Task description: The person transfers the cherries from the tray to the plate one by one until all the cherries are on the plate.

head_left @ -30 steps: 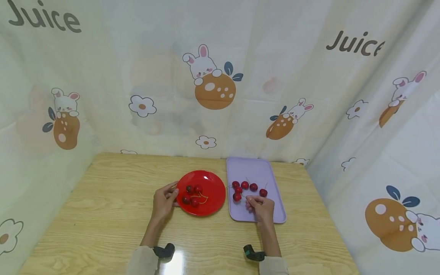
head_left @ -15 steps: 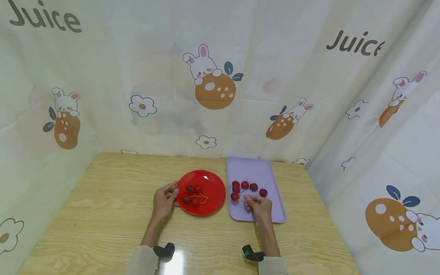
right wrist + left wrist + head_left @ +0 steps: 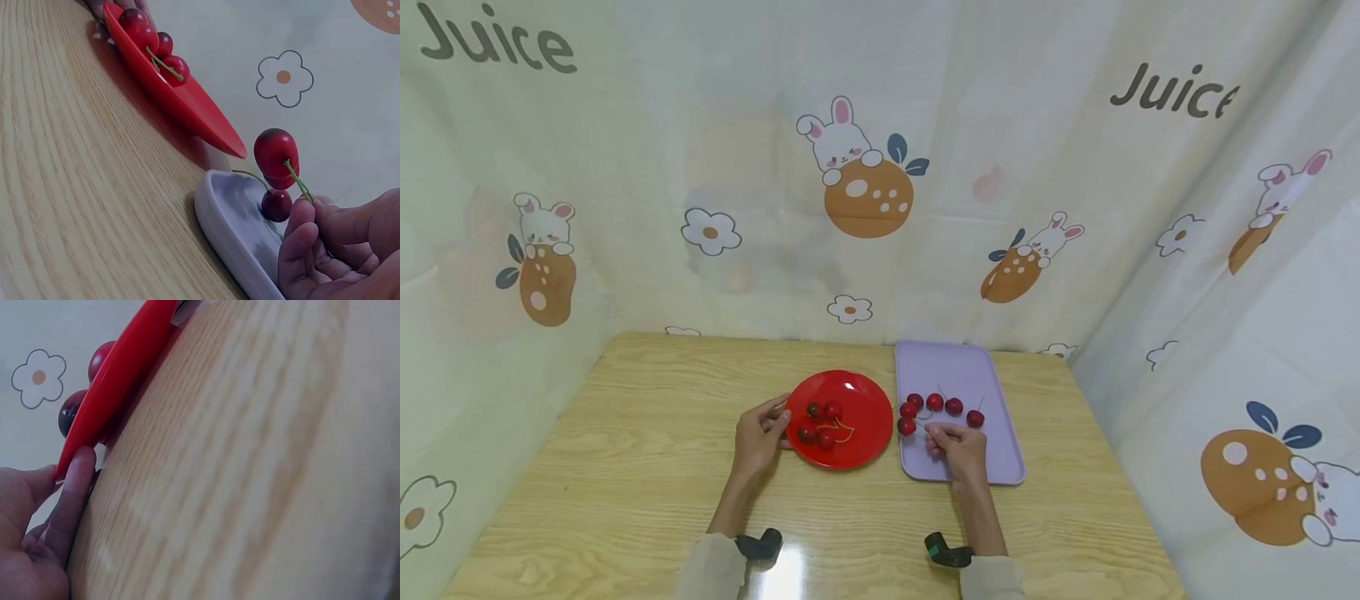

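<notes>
My left hand (image 3: 758, 437) pinches the near-left rim of a red plate (image 3: 868, 417); in the left wrist view the thumb lies over the rim and fingers below. Several cherries (image 3: 826, 438) with green stems lie on the plate's left half. My right hand (image 3: 961, 450) pinches green stems between thumb and fingertips. From those stems, a pair of cherries (image 3: 275, 153) sticks out to the left, raised over the left edge of a lilac tray (image 3: 951, 367). Other cherries (image 3: 953, 406) lie on the tray beyond the hand, one with its stem (image 3: 981, 404) pointing up.
Plate and tray stand side by side on a wooden table (image 3: 655, 450), a narrow gap between them. A printed curtain (image 3: 760, 150) hangs behind the table and along both sides. Dark wrist devices (image 3: 760, 546) sit on both forearms.
My right hand has moved slightly left, carrying the pair of cherries from over the tray's inside to its left edge. My left hand and the plate have stayed put.
</notes>
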The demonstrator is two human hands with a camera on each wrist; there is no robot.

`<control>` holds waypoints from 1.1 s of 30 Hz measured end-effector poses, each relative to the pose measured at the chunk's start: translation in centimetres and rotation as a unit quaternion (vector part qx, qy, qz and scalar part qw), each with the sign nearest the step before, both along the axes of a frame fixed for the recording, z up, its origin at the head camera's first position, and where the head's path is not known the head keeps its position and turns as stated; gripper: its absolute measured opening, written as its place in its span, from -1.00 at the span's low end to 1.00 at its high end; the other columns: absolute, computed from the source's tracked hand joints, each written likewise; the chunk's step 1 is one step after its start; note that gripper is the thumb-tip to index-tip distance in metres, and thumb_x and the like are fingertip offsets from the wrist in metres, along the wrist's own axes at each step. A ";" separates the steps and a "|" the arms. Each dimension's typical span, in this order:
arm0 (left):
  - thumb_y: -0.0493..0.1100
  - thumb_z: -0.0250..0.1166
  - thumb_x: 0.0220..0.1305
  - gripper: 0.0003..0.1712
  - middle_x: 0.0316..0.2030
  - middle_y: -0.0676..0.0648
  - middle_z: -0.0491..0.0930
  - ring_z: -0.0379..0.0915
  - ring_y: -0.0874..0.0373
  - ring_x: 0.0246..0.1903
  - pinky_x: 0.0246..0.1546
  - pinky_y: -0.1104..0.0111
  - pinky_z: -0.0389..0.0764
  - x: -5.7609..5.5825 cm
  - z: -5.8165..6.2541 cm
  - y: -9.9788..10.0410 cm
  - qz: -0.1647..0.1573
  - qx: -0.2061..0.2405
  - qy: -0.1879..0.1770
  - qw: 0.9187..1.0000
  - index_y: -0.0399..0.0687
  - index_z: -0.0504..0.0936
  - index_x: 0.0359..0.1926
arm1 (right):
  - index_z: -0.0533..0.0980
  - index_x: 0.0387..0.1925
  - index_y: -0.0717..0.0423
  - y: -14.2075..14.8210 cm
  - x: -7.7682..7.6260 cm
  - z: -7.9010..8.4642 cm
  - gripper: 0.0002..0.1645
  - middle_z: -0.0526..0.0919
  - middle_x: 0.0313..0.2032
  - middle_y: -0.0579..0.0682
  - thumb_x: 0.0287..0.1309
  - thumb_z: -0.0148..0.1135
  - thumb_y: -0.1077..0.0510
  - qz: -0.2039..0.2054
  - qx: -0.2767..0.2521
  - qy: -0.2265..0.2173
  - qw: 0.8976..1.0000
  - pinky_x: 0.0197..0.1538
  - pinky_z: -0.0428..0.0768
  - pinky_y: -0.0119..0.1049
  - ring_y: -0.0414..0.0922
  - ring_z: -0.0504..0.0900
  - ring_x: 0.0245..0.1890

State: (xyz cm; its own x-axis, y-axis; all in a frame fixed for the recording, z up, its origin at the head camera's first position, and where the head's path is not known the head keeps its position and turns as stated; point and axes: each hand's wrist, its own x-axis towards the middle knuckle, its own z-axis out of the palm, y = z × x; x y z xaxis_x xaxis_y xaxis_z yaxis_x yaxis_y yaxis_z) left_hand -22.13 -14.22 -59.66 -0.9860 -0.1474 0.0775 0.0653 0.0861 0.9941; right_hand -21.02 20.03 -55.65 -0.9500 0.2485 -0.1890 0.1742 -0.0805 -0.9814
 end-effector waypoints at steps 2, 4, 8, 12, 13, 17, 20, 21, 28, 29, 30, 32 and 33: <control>-0.40 0.29 0.56 -0.57 0.05 -0.49 0.71 0.78 0.17 -0.35 -0.46 0.36 0.88 0.1 0.1 0.0 -0.001 0.001 0.000 1.000 -0.29 0.66 0.38 | 0.68 0.00 0.63 -0.3 -0.1 0.0 -0.72 0.81 -0.51 -0.02 0.43 0.36 0.40 0.002 -0.004 -0.001 1.000 -0.46 0.70 -0.54 -0.29 0.71 -0.53; -0.40 0.28 0.56 -0.57 0.05 -0.49 0.71 0.77 0.20 -0.36 -0.46 0.36 0.88 0.1 0.2 0.0 -0.002 0.002 0.001 1.000 -0.29 0.66 0.38 | 0.67 0.00 0.64 -0.6 -0.2 0.0 -0.72 0.80 -0.52 -0.04 0.42 0.37 0.41 0.005 -0.012 -0.001 1.000 -0.47 0.70 -0.55 -0.30 0.71 -0.54; -0.40 0.27 0.56 -0.56 0.04 -0.49 0.70 0.74 0.28 -0.38 -0.45 0.37 0.88 0.1 0.2 0.0 0.000 0.004 0.001 1.000 -0.29 0.65 0.38 | 0.67 0.01 0.65 -1.2 -0.5 0.1 -0.71 0.79 -0.54 -0.05 0.41 0.38 0.40 0.013 -0.020 -0.001 1.000 -0.47 0.68 -0.57 -0.32 0.69 -0.53; -0.41 0.27 0.56 -0.56 0.04 -0.48 0.71 0.73 0.30 -0.39 -0.45 0.40 0.87 0.0 0.2 0.0 0.002 0.002 -0.001 1.000 -0.25 0.66 0.38 | 0.69 0.00 0.62 -1.5 -0.7 0.4 -0.71 0.80 -0.53 -0.06 0.41 0.39 0.38 0.016 -0.014 -0.005 1.000 -0.45 0.69 -0.57 -0.31 0.69 -0.51; -0.41 0.27 0.56 -0.56 0.04 -0.48 0.71 0.74 0.29 -0.38 -0.45 0.40 0.87 0.0 0.2 0.0 0.002 0.001 -0.001 1.000 -0.25 0.66 0.38 | 0.69 0.01 0.61 -1.5 -0.7 0.4 -0.71 0.80 -0.52 -0.06 0.41 0.39 0.38 0.016 -0.013 -0.005 1.000 -0.45 0.69 -0.56 -0.32 0.68 -0.51; -0.39 0.28 0.57 -0.57 0.05 -0.49 0.70 0.75 0.25 -0.36 -0.44 0.37 0.88 0.1 0.3 0.0 -0.001 0.003 -0.001 1.000 -0.28 0.66 0.38 | 0.67 0.03 0.63 -1.7 -0.6 0.5 -0.69 0.81 -0.52 -0.07 0.43 0.38 0.38 0.018 -0.015 -0.003 1.000 -0.45 0.69 -0.56 -0.32 0.69 -0.53; -0.39 0.28 0.56 -0.57 0.07 -0.50 0.70 0.77 0.20 -0.34 -0.45 0.34 0.89 0.2 0.3 0.0 -0.002 0.007 0.001 1.000 -0.30 0.65 0.38 | 0.64 0.04 0.67 -2.1 -0.5 0.4 -0.67 0.80 -0.52 -0.07 0.44 0.36 0.38 0.026 -0.017 0.007 0.999 -0.45 0.69 -0.57 -0.34 0.70 -0.53; -0.39 0.29 0.56 -0.56 0.07 -0.51 0.70 0.78 0.18 -0.34 -0.45 0.33 0.89 0.1 0.2 -0.1 -0.002 0.008 0.002 1.000 -0.32 0.64 0.38 | 0.64 0.04 0.68 -2.2 -0.5 0.3 -0.67 0.80 -0.52 -0.07 0.44 0.35 0.39 0.029 -0.020 0.010 0.999 -0.44 0.69 -0.57 -0.34 0.70 -0.53; -0.38 0.28 0.57 -0.57 0.09 -0.49 0.71 0.79 0.14 -0.32 -0.45 0.34 0.89 0.0 0.2 -0.1 -0.004 0.008 0.000 1.000 -0.28 0.65 0.38 | 0.64 0.00 0.70 -3.1 -0.6 0.1 -0.69 0.79 -0.53 -0.05 0.42 0.36 0.40 0.030 -0.028 0.012 0.999 -0.46 0.69 -0.55 -0.31 0.69 -0.53; -0.38 0.28 0.57 -0.57 0.09 -0.50 0.71 0.80 0.13 -0.32 -0.44 0.33 0.89 0.0 0.2 -0.1 -0.005 0.006 0.000 1.000 -0.29 0.65 0.38 | 0.64 0.00 0.69 -3.2 -0.5 0.1 -0.69 0.79 -0.53 -0.05 0.43 0.36 0.40 0.030 -0.028 0.012 0.999 -0.46 0.69 -0.55 -0.31 0.69 -0.53; -0.38 0.28 0.58 -0.57 0.08 -0.50 0.71 0.81 0.11 -0.31 -0.44 0.32 0.90 0.0 0.2 -0.1 -0.005 0.007 0.001 1.000 -0.29 0.65 0.38 | 0.64 -0.01 0.70 -3.2 -0.5 0.0 -0.69 0.79 -0.53 -0.04 0.43 0.36 0.40 0.031 -0.027 0.013 0.999 -0.46 0.69 -0.55 -0.30 0.69 -0.53; -0.38 0.28 0.57 -0.57 0.09 -0.50 0.71 0.82 0.08 -0.30 -0.43 0.29 0.90 0.0 0.2 -0.1 -0.006 0.005 0.001 1.000 -0.31 0.65 0.38 | 0.64 -0.01 0.70 -3.3 -0.5 -0.1 -0.70 0.79 -0.52 -0.02 0.43 0.34 0.41 0.032 -0.030 0.016 0.999 -0.46 0.70 -0.55 -0.29 0.69 -0.53; -0.38 0.28 0.57 -0.57 0.09 -0.50 0.71 0.82 0.07 -0.30 -0.43 0.28 0.90 0.0 0.3 -0.1 -0.006 0.004 0.001 1.000 -0.31 0.65 0.38 | 0.64 -0.02 0.70 -3.4 -0.6 -0.1 -0.71 0.79 -0.52 -0.01 0.43 0.34 0.42 0.032 -0.031 0.017 0.999 -0.46 0.71 -0.54 -0.29 0.69 -0.53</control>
